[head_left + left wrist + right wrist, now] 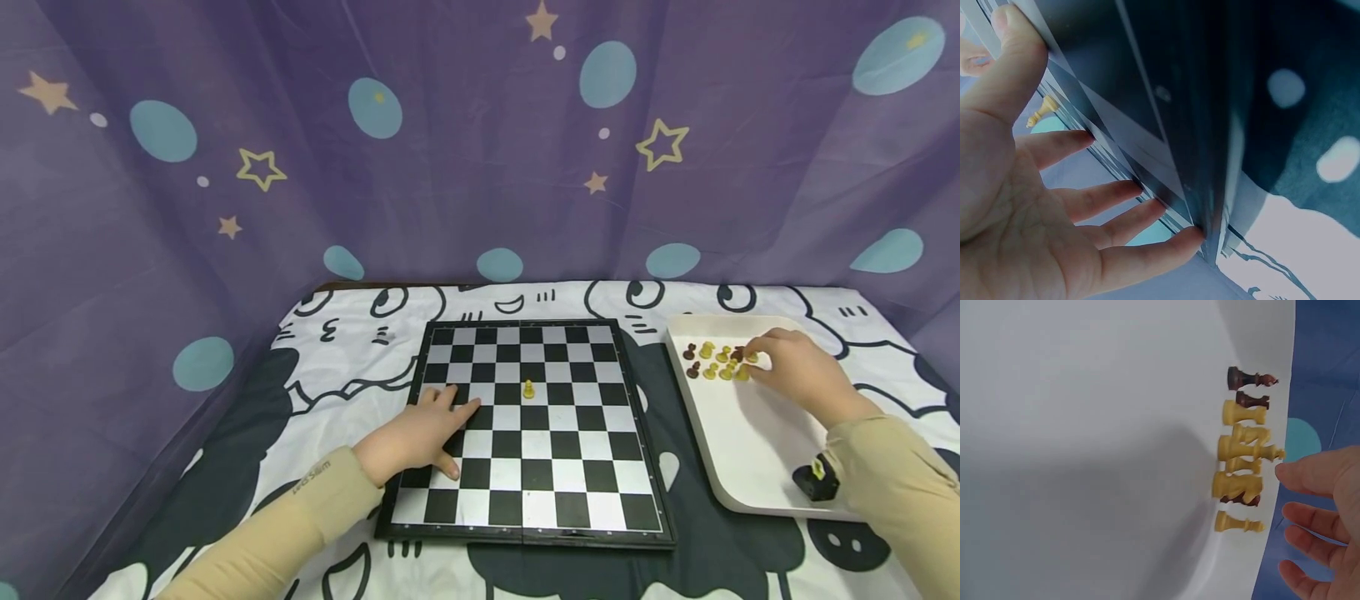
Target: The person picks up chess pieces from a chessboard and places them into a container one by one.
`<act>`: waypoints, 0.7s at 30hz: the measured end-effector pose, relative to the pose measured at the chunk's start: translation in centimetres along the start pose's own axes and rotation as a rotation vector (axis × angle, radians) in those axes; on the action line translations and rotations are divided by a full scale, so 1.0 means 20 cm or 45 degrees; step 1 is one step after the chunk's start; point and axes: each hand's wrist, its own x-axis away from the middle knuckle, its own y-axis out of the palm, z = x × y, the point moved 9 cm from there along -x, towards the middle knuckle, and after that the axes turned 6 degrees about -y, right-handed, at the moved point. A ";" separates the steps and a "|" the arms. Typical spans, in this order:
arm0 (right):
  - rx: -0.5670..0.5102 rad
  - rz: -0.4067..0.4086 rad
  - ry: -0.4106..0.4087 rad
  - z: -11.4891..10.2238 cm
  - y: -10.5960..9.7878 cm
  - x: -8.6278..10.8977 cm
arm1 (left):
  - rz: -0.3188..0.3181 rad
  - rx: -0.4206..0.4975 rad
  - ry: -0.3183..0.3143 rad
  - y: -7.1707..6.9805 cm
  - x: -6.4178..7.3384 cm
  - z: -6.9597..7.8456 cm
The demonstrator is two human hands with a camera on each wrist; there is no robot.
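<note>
My left hand [420, 429] rests on the left side of the black-and-white chessboard [536, 475], fingers spread and fingertips touching it. A single yellow pawn [528, 389] stands on the board to the right of that hand; it shows behind the thumb in the left wrist view. My right hand [798, 373] hovers over the far part of a white tray [757, 450], close to a group of upright chess pieces. Among them are a yellow king [1250, 452] and a dark bishop [1250, 379]. Thumb and fingers [1313, 528] are apart, with no piece seen between them.
The board and tray stand on a cartoon-print cloth [360, 333], the tray to the board's right. A purple curtain [465, 167] with stars and ovals hangs behind. A small black device [817, 481] sits at the right wrist, above the tray.
</note>
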 end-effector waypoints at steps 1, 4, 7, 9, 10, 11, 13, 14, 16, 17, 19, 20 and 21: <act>-0.002 0.013 -0.009 -0.01 -0.01 0.00 | -0.001 0.000 -0.002 0.00 0.00 0.00; -0.006 0.060 -0.035 -0.06 -0.04 -0.01 | 0.001 0.000 -0.002 0.00 0.00 0.00; -0.010 0.096 -0.073 -0.11 -0.07 -0.02 | 0.007 -0.006 0.003 0.00 0.00 0.00; -0.006 0.128 -0.110 -0.14 -0.09 -0.03 | 0.010 -0.010 0.007 0.00 0.00 0.00; -0.004 0.149 -0.134 -0.16 -0.10 -0.03 | 0.012 -0.011 0.008 0.00 0.00 0.00; -0.007 0.165 -0.152 -0.18 -0.11 -0.03 | 0.013 -0.011 0.009 0.00 0.00 0.00; -0.006 0.195 -0.185 -0.22 -0.12 -0.04 | 0.015 -0.012 0.009 0.00 0.00 0.00; -0.008 0.206 -0.203 -0.24 -0.12 -0.04 | 0.014 -0.012 0.008 0.00 -0.01 0.00; -0.018 0.222 -0.225 -0.28 -0.13 -0.04 | 0.012 -0.010 0.006 0.00 -0.01 -0.01; -0.021 0.228 -0.234 -0.29 -0.13 -0.05 | 0.012 -0.009 0.005 0.00 -0.01 -0.01; -0.027 0.247 -0.263 -0.33 -0.14 -0.05 | 0.012 -0.007 0.005 0.00 0.00 -0.01; -0.029 0.254 -0.274 -0.35 -0.14 -0.05 | 0.012 -0.007 0.005 0.00 0.00 -0.01; -0.026 0.263 -0.287 -0.36 -0.15 -0.05 | 0.013 -0.005 0.005 0.00 0.00 -0.01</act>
